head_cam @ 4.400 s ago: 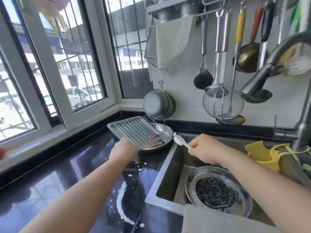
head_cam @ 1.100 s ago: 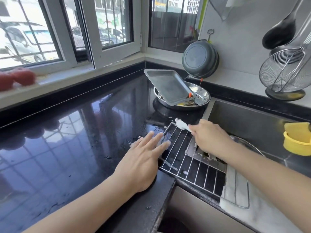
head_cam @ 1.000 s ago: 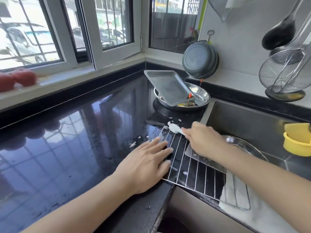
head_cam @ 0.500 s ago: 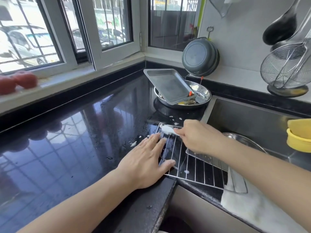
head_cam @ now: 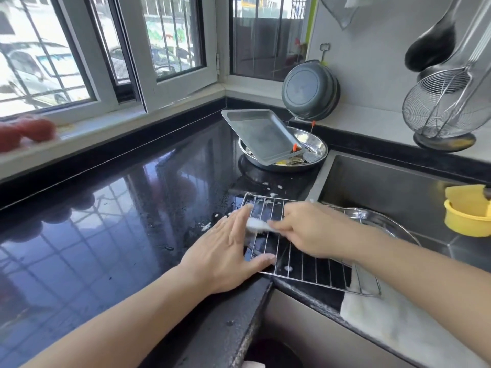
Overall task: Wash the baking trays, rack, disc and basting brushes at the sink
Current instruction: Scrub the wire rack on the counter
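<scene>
The wire rack lies flat across the counter's corner and the sink's near left edge. My left hand presses its left side with straight fingers. My right hand grips a soapy white brush, blurred, with its head on the rack's left wires by my left fingers. A grey baking tray leans in a round steel dish at the back, with orange-tipped brush handles sticking up. A round steel tray sits in the sink behind my right forearm.
The black counter stretches left, with foam specks near the rack. A yellow cup holding a sponge sits at the sink's right. A white cloth hangs over the sink's front edge. A grey pan and a wire skimmer hang on the wall.
The rack came off the baking tray onto the counter by the sink. In the last second the brush head slid from the rack's far left corner down toward my left fingers.
</scene>
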The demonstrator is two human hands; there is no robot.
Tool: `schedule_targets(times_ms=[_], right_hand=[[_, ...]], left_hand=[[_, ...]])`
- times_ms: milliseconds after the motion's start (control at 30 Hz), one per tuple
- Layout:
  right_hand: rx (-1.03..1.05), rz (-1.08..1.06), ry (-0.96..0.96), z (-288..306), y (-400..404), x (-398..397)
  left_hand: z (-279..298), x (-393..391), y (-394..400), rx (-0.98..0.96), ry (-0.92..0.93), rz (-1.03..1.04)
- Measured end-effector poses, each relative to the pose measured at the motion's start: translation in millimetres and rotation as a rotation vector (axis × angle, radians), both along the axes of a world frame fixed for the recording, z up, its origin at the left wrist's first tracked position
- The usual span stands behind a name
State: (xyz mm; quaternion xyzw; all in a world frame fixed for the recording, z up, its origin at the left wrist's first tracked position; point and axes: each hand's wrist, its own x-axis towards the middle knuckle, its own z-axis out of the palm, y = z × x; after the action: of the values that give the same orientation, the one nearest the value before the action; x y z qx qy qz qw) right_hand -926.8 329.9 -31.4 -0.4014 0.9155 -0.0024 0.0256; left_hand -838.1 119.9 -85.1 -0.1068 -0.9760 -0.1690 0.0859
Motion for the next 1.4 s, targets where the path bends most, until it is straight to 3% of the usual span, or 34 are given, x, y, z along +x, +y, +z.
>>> schedule_targets(times_ms=[133,333,533,767,933,1033,1300,1400], right_hand=[[0.033,-0.128,0.074,-3.4,-7.4,-33.6],[-0.038,0.137,-0.128,-1.7,9.0,36.2],[0.016,-0.134,0.020,-7.2,-5.2,-17.9],[-0.005,0.099,-0.184,5.5,7.9,41.8],[-0.079,-0.191,0.012,-2.5,3.2,-18.9],[-0.143,-0.335,0.017,-14.5,3.6,-37.5],[-0.270,-0.387,0.094,-14.6,4.5,-32.7],[-0.166,-0.389,0.034,-5.6,3.6,-41.8]], left_hand=[[9.7,5.0,2.2,0.031,-0.037,0.007],[8.1,3.3,2.8,0.048,-0.033,0.012],[11.7,4.1,1.9,0.033,-0.055,-0.011],[8.3,-2.1,0.3,-0.004,-0.121,-0.026],[10.7,-1.3,0.4,-0.017,-0.110,-0.017],[12.6,-0.9,1.2,-0.031,-0.134,-0.011],[10.1,-1.3,1.7,-0.091,-0.156,0.017],[13.8,-1.0,4.5,-0.109,-0.166,0.024]])
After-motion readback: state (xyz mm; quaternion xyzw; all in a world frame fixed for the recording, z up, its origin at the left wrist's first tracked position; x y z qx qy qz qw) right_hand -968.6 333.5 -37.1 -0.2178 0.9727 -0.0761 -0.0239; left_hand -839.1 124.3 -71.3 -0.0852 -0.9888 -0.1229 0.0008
